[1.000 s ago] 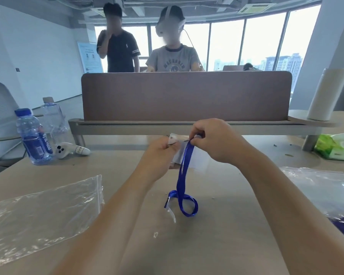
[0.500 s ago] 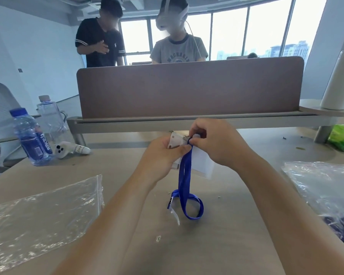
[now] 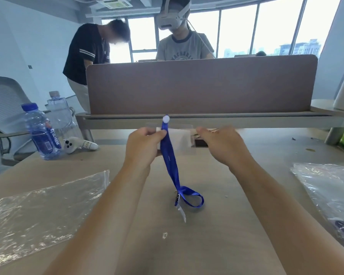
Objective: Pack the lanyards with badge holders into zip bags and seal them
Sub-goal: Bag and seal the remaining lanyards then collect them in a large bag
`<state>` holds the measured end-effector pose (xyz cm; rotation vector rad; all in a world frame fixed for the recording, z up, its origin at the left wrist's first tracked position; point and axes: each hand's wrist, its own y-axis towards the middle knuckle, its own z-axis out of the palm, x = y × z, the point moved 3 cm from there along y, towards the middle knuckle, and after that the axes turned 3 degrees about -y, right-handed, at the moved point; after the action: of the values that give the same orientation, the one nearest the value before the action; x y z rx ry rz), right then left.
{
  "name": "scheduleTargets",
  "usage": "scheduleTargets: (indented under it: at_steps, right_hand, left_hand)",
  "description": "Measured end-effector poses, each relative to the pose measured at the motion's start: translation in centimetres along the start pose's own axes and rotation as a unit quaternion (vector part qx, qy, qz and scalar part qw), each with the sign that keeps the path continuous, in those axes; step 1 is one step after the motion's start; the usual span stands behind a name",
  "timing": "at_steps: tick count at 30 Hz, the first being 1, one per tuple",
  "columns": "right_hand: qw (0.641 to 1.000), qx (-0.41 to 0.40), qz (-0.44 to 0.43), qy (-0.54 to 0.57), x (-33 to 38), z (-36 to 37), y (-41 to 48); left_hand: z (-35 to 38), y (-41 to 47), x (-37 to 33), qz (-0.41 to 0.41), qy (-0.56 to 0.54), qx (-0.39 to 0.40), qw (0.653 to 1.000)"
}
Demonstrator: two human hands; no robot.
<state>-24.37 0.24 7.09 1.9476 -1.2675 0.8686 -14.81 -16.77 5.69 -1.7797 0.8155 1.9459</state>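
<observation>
Holding one blue lanyard (image 3: 169,157) together with one clear badge holder (image 3: 182,138), the left hand (image 3: 145,147) pinches both between thumb and curled fingers, above the surface (image 3: 216,245), just past centre toward 12 o'clock. The lanyard's upper end, capped by a white snap (image 3: 165,118), stands above the pinch. Its lower end drops to a loop resting on the surface at 6 o'clock of the hands. The right hand (image 3: 224,147) sits at 3 o'clock of the holder, by its right edge. It is motion-blurred, so whether its fingers grip the holder cannot be told.

Count:
- Two zip bags: the first zip bag (image 3: 42,215) lies flat at 8 o'clock, the second zip bag (image 3: 326,191) at 4 o'clock.
- Two bottles at 9 o'clock: a blue-labelled bottle (image 3: 42,133) and a clear bottle (image 3: 59,112) behind it.
- One white controller (image 3: 77,144) beside them.
- One divider panel (image 3: 201,86) at 12 o'clock.

Change from half a second earlier: the right hand has left the lanyard's top, where both hands met, and moved toward 3 o'clock. The snap end is now exposed.
</observation>
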Motion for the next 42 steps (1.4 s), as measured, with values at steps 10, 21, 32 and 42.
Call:
scheduleTargets:
  at_steps: [10, 21, 32, 42]
  right_hand:
    - [0.918, 0.345, -0.031, 0.196, -0.1, 7.0, -2.9]
    - [0.773, 0.437, -0.026, 0.46, -1.0, 5.4, -2.6]
    - [0.912, 0.227, -0.02, 0.34, -2.0, 0.8, 0.8]
    - [0.959, 0.165, -0.101, 0.206, 1.2, 2.9, -1.5]
  left_hand:
    - [-1.2, 0.2, -2.0, 0.024, -0.083, 0.007, 0.996]
    - [-1.7, 0.1, -3.0, -0.042, -0.191, 0.19, 0.962]
    - [-0.9, -1.1, -1.9, 0.007, 0.167, 0.301, 0.939]
    - [-1.3, 0.8, -0.7, 0.076, 0.186, 0.025, 0.979]
